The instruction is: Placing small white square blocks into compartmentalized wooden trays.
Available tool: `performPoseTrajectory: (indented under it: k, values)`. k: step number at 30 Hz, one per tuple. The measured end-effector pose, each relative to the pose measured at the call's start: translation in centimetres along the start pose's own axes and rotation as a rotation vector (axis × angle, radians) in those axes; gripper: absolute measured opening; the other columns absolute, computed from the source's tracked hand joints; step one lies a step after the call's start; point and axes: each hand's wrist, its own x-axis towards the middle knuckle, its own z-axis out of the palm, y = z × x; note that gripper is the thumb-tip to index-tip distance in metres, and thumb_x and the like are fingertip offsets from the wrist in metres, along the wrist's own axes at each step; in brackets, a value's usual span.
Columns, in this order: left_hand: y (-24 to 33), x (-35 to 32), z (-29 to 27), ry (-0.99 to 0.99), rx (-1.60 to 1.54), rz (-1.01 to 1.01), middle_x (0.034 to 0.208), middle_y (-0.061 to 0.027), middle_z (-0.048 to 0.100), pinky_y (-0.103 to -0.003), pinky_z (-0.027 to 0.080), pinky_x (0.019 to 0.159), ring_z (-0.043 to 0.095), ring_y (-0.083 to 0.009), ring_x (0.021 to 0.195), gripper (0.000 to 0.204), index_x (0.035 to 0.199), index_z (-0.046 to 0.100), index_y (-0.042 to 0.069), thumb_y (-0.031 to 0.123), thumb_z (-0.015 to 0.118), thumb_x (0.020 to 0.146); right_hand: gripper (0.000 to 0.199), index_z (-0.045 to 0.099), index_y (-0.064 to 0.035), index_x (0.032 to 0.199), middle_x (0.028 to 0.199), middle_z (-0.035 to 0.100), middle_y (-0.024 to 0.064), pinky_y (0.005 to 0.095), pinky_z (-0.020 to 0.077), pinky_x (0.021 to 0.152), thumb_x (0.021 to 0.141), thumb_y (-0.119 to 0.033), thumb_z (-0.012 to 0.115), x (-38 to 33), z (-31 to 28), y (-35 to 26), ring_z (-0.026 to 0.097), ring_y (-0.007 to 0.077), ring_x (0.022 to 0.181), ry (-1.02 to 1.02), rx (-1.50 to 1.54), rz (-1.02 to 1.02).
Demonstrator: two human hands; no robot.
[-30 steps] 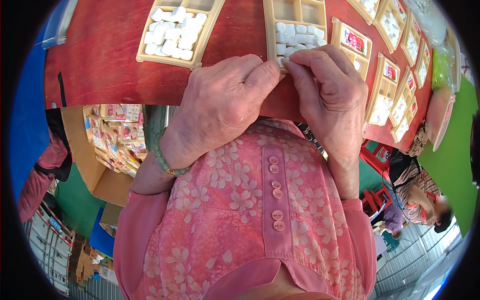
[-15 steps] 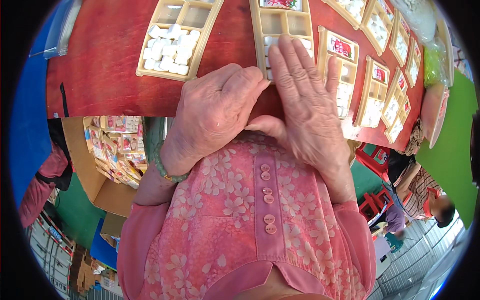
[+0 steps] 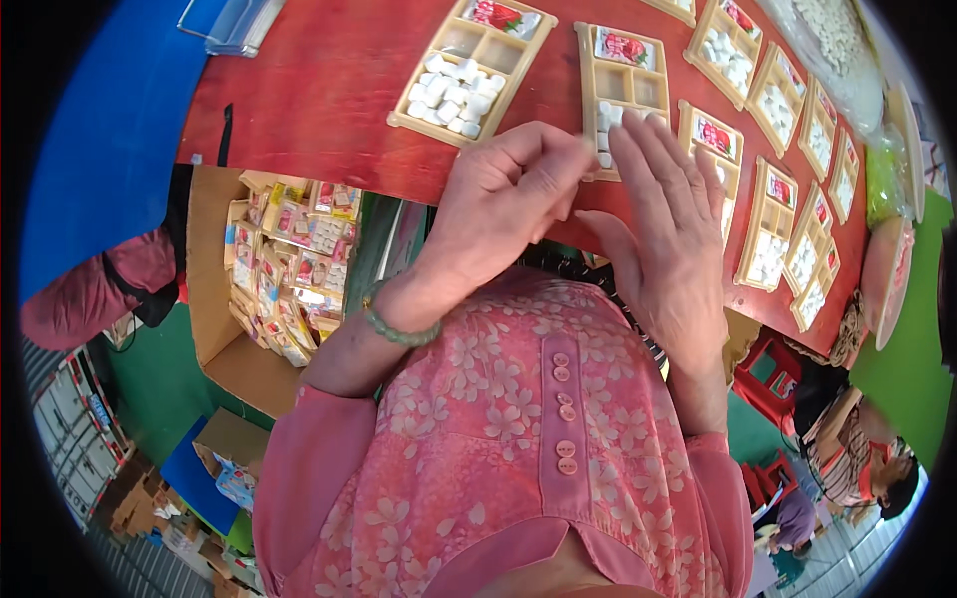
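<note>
My left hand [image 3: 513, 209], with a green bead bracelet [image 3: 399, 331] on its wrist, is closed, thumb and fingers curled together. Whatever may be in it is hidden. Beside it, my right hand [image 3: 663, 219] is open, its fingers stretched out over the near end of a cream compartment tray [image 3: 620, 88]. That tray holds a strawberry-printed packet [image 3: 625, 47] at its far end and white marshmallow-like pieces [image 3: 605, 118] partly covered by my fingers. Left of my hands, another tray [image 3: 503, 57] has the same packet and a heap of white pieces [image 3: 454, 97] in its near compartment.
More filled trays [image 3: 766, 224] stand in rows on the right of the red table [image 3: 299, 110]. A clear bag of white pieces [image 3: 832, 40] lies at the far right. Below the table's left edge, a cardboard box [image 3: 214, 299] holds several packed trays. Other people [image 3: 857, 448] are at the right.
The view has shifted, so the table and trays sit farther right and show more of their far ends. My left hand stays closed and my right hand stays flat near the same tray.
</note>
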Motion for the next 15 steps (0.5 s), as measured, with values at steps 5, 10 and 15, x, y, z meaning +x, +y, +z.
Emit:
performPoseTrajectory:
  k: [5, 10, 15]
  values:
    - [0.7, -2.5, 1.5, 0.09, -0.584, -0.127, 0.108, -0.0065, 0.064, -0.027, 0.053, 0.084, 0.063, -0.0111, 0.1, 0.061, 0.124, 0.058, -0.001, 0.056, 0.04, 0.109, 0.044, 0.072, -0.0028, 0.119, 0.112, 0.066, 0.0093, 0.0403, 0.0522, 0.08, 0.078, -0.014, 0.084, 1.0, 0.1, -2.3, 0.062, 0.0285, 0.098, 0.036, 0.348, -0.098]
    - [1.6, -3.3, 0.4, 0.04, -0.638, -0.146, 0.11, -0.005, 0.063, -0.025, 0.051, 0.082, 0.061, -0.0097, 0.099, 0.057, 0.13, 0.056, 0.001, 0.052, 0.045, 0.109, 0.042, 0.071, -0.0051, 0.121, 0.115, 0.068, 0.011, 0.0415, 0.051, 0.084, 0.08, -0.013, 0.081, 2.7, 0.2, -2.8, 0.063, 0.0299, 0.096, -0.059, 0.364, -0.151]
    - [2.4, -4.3, -4.2, 0.116, -0.037, 0.064, 0.097, 0.0028, 0.059, -0.021, 0.04, 0.066, 0.048, -0.0015, 0.08, 0.036, 0.135, 0.056, 0.008, 0.029, 0.062, 0.106, 0.038, 0.07, -0.0053, 0.123, 0.129, 0.067, 0.0139, 0.0417, 0.0514, 0.093, 0.087, -0.012, 0.076, 4.7, 1.5, -2.9, 0.064, 0.0349, 0.112, -0.038, 0.39, -0.075]
